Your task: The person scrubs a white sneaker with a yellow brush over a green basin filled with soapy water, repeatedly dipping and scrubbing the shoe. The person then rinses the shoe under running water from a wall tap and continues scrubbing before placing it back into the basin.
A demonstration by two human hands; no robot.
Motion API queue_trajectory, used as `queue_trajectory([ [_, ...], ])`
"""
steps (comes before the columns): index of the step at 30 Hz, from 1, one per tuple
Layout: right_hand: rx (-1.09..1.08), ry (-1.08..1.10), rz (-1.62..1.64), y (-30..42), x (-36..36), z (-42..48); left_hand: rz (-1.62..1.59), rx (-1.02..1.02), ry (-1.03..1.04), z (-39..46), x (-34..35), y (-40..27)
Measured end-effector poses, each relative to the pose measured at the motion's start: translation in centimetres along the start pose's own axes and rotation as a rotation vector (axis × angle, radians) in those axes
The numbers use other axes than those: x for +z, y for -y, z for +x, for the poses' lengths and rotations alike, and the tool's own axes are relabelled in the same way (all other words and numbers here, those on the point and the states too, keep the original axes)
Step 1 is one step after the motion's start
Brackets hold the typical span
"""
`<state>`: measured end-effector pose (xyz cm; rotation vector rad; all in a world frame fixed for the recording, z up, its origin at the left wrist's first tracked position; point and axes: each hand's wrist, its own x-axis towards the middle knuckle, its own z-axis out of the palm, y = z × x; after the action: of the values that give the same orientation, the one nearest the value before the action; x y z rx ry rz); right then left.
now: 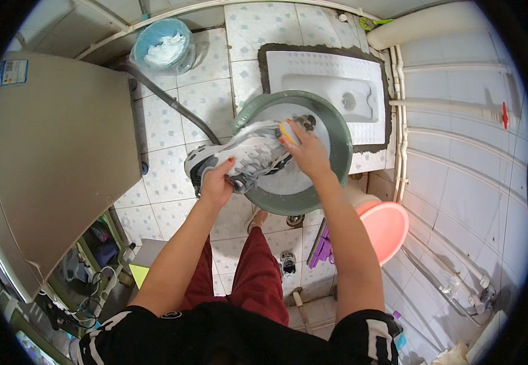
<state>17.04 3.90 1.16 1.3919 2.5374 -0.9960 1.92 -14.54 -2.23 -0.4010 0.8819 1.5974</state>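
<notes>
A white, grey and black sneaker (pixel 250 153), wet with suds, is held over a green plastic basin (pixel 343 150) of soapy water. My left hand (pixel 217 187) grips the shoe at its heel and collar, thumb on the upper. In my right hand (pixel 307 153) is a small brush or sponge with a yellow edge and white body (pixel 290 132), pressed against the toe end. The bristles or scrubbing face cannot be made out. The far side of the toe is partly hidden by my right fingers and foam.
Behind the basin is a white squat toilet (pixel 327 59). A grey hose (pixel 172 102) runs left, near a blue lined bin (pixel 191 50) and a large appliance (pixel 63 155). At right stand a pink basin (pixel 389 228), a purple squeegee (pixel 322 248) and wall pipes (pixel 401 123).
</notes>
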Motion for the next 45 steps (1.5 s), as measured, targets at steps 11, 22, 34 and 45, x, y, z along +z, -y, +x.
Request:
queue_trajectory([
  [11, 0.111, 0.263, 0.027, 0.5, -0.7, 5.5, 0.109, 0.058, -0.185, 0.7, 1.1, -0.2],
  [22, 0.122, -0.001, -0.035, 1.4, 2.5, 3.7, 0.861, 0.113, -0.183, -0.7, -0.1, 2.5],
  [34, 0.046, -0.009, -0.086, 7.8, 2.9, -0.5, 0.888, 0.05, -0.091, -2.1, -0.3, 3.1],
  [45, -0.078, -0.128, -0.023, 8.9, 3.7, -2.0, 0.617, 0.155, -0.19, -2.6, 0.1, 2.6],
])
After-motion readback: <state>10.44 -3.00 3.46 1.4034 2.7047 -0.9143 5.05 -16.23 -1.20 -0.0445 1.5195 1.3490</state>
